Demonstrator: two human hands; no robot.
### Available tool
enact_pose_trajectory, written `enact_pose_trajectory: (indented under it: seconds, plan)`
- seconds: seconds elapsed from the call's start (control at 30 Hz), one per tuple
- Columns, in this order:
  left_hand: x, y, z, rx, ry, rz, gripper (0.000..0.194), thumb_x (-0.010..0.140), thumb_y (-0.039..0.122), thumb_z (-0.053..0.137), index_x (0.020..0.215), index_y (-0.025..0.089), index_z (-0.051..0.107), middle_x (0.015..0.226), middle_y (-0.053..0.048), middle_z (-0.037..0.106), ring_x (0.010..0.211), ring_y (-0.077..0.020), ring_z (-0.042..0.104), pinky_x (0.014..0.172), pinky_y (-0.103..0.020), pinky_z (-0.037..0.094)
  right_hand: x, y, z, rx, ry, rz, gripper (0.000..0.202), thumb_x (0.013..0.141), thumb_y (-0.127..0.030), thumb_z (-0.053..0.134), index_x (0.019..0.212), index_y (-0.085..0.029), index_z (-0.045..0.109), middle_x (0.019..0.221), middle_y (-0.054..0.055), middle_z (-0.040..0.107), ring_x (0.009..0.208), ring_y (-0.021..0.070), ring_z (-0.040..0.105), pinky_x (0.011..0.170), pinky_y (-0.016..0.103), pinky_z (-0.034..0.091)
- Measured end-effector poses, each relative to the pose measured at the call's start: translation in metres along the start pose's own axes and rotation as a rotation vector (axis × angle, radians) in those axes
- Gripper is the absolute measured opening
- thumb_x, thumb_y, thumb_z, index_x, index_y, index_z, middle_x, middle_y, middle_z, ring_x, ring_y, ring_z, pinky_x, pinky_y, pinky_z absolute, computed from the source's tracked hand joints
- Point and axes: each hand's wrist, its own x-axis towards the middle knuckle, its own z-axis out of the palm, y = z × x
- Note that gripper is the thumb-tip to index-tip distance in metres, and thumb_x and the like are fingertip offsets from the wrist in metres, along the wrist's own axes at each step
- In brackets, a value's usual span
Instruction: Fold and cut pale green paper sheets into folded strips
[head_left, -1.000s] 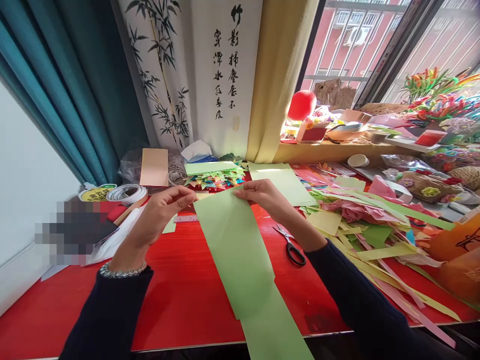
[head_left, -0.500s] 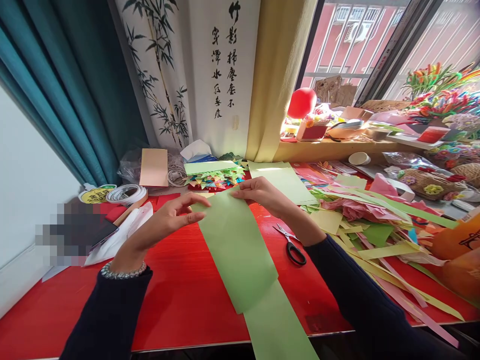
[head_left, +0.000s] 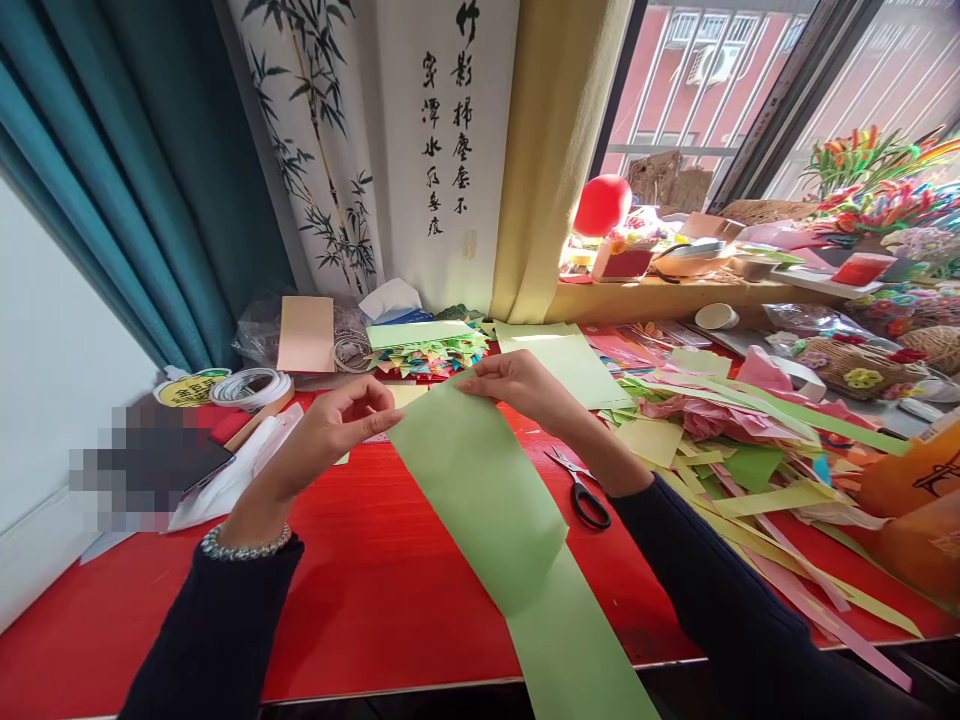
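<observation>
A long piece of light green paper is held up over the red table, its lower part running past the front edge. One bend or overlap crosses it about two thirds of the way down. My left hand pinches its upper left corner between thumb and fingers. At the top edge, the thumb and fingertips of my right hand grip the same paper. Black-handled scissors lie on the table to the right of the paper, below my right wrist, touched by neither hand.
Paper strips and scraps heap up on the right, beside an orange bag. Light green sheets and a pile of folded pieces lie at the back. White tape rolls sit on the left.
My left hand has shifted slightly left and now pinches the paper's corner, with its fingers curled more. The paper's lower part has swung a little to the right.
</observation>
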Motion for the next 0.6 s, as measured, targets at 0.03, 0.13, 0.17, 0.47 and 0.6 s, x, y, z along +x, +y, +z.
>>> enact_pose_trajectory:
  seconds: [0.03,0.13,0.17,0.47,0.6]
  plan:
    - [-0.0001,0.0003,-0.0001,0.021,-0.002,-0.004,0.020,0.077,0.040,0.063,0.077,0.021,0.055,0.077,0.002,0.051,0.072,-0.0131,0.049,0.065,-0.024,0.042,-0.0002,-0.0004,0.0009,-0.010,-0.002,0.000,0.037,0.076,-0.040,0.058,0.053,-0.017,0.041,0.053,-0.006,0.030,0.052,0.0074,0.028,0.050,0.024,0.022]
    - [-0.0005,0.0033,0.0010,0.051,-0.021,-0.013,0.020,0.079,0.042,0.059,0.080,0.022,0.056,0.078,0.002,0.053,0.073,-0.0135,0.050,0.066,-0.024,0.041,0.0003,-0.0002,0.0039,0.000,-0.009,0.009,0.033,0.076,-0.040,0.057,0.056,-0.016,0.046,0.054,-0.006,0.033,0.053,0.0077,0.029,0.050,0.024,0.022]
    - [-0.0006,0.0048,0.0018,0.057,-0.042,-0.018,0.020,0.080,0.042,0.058,0.080,0.022,0.057,0.078,0.002,0.053,0.074,-0.0137,0.050,0.066,-0.023,0.041,0.0007,0.0001,0.0047,0.011,-0.011,0.011,0.033,0.076,-0.040,0.057,0.057,-0.016,0.046,0.054,-0.006,0.034,0.052,0.0075,0.029,0.050,0.024,0.022]
    - [-0.0003,0.0056,0.0035,-0.030,-0.044,0.011,0.022,0.077,0.043,0.060,0.081,0.023,0.068,0.100,-0.002,0.065,0.099,-0.0232,0.056,0.080,-0.028,0.046,0.0020,0.0017,-0.0009,0.002,-0.001,-0.005,0.034,0.076,-0.043,0.056,0.057,-0.016,0.048,0.054,-0.005,0.035,0.051,0.0069,0.031,0.048,0.023,0.023]
    - [0.0027,0.0016,0.0079,-0.080,0.060,-0.024,0.025,0.071,0.046,0.065,0.077,0.022,0.070,0.089,-0.004,0.069,0.095,-0.0258,0.059,0.081,-0.031,0.047,0.0028,0.0025,-0.0028,-0.018,0.010,-0.012,0.033,0.076,-0.042,0.057,0.058,-0.016,0.050,0.054,-0.005,0.037,0.051,0.0072,0.033,0.048,0.023,0.024]
